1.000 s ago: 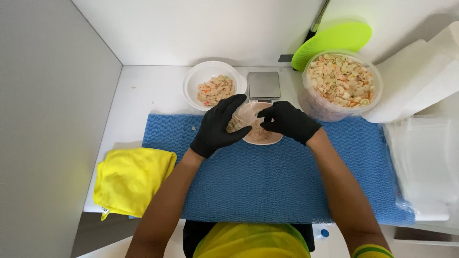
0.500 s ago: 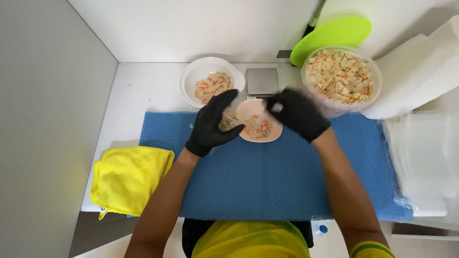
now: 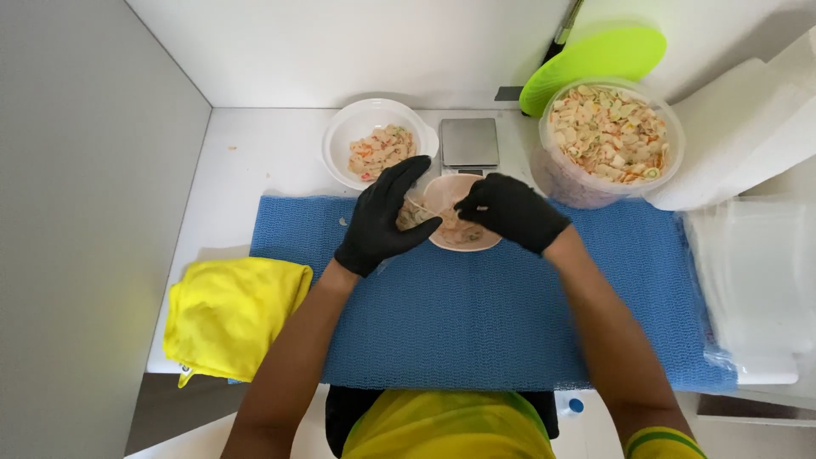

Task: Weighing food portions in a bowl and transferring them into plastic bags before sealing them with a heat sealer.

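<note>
Glossy black-gloved left hand spread beside shallow round pink bowl; right hand pinching thin stick over woven blue mat

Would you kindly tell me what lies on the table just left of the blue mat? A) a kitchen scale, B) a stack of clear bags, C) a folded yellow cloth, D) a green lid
C: a folded yellow cloth lies at the left end of the blue mat, below the left hand.
</note>
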